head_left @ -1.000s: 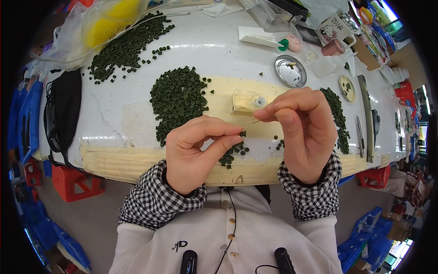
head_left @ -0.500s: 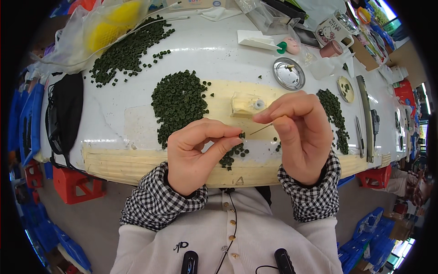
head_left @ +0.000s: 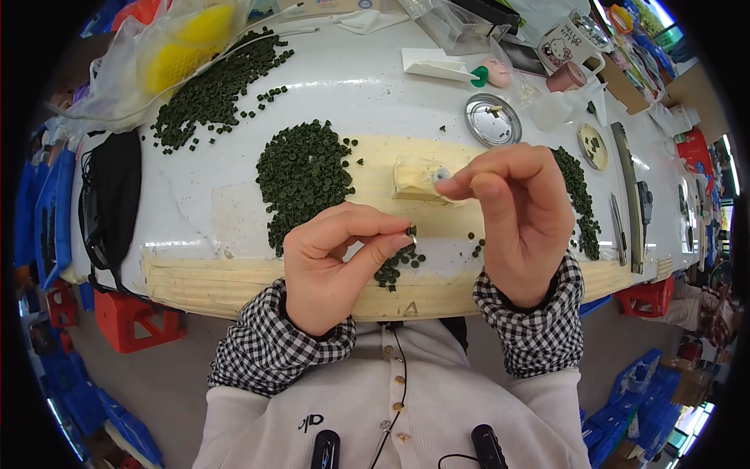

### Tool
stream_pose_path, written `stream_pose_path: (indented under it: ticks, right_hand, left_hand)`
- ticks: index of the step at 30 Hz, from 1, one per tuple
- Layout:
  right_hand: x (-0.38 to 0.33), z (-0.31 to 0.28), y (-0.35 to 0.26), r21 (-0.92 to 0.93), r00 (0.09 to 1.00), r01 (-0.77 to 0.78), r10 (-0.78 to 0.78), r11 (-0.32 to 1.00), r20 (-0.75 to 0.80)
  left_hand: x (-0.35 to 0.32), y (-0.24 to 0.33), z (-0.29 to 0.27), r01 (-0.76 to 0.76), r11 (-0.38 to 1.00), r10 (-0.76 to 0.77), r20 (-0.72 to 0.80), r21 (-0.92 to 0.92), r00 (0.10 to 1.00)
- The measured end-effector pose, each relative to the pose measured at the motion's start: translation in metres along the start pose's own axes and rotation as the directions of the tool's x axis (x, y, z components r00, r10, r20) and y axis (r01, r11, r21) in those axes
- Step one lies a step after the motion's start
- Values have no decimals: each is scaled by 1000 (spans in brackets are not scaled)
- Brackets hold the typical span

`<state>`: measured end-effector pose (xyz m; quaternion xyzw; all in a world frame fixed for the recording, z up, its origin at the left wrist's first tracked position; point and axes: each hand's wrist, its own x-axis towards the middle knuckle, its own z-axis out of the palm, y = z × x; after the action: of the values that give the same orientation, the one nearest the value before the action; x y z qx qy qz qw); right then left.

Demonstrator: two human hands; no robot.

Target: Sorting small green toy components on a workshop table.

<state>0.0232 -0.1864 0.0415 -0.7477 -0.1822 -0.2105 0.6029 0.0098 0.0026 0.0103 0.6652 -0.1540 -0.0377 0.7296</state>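
Near the front of the table, my left hand (head_left: 332, 262) is closed, pinching a small dark green part (head_left: 412, 230) between thumb and forefinger; a bright glint shows at its lower edge. My right hand (head_left: 519, 223) keeps a pinch beside a small cream-wrapped block (head_left: 414, 178) with a clear ring (head_left: 441, 175) on top. The thin needle-like tool it held a moment ago cannot be made out behind the fingers now. Several loose green parts (head_left: 388, 273) lie just beyond the left fingertips, and a large heap of them (head_left: 301, 176) sits to the far left of that hand.
Further heaps of green parts lie at the back left (head_left: 207, 90) and at the right (head_left: 580, 207). A round metal lid (head_left: 493, 120), a shallow round dish (head_left: 593, 147), tweezers (head_left: 618, 227) and a mug (head_left: 570, 47) stand to the right. A black cloth bag (head_left: 113, 203) lies at the left.
My right hand has moved away from the left fingertips, up toward the clear ring on the block. The needle shaft has gone out of sight. My left hand stays almost still with its part.
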Motion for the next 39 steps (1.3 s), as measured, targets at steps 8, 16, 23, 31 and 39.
stream_pose_path:
  ticks: [8,16,23,31,39]
  right_hand:
    - [8,-6,20,-640,976,220,-166,736,144]
    - [-24,-1,-15,-279,983,-20,71,960,171]
    - [-36,5,-8,-144,974,-92,119,985,194]
    - [-39,3,-6,-153,967,-69,104,986,231]
    - [-40,0,-5,-137,965,-59,92,989,247]
  left_hand:
    - [-1,-2,0,-26,999,24,-46,-37,999]
    - [-1,-3,-2,-64,998,64,-56,-1,996]
    - [0,-3,-2,-91,995,92,-38,31,995]
    - [1,-3,-2,-134,981,137,-12,142,990]
    - [1,-2,-2,-100,992,100,-6,72,995]
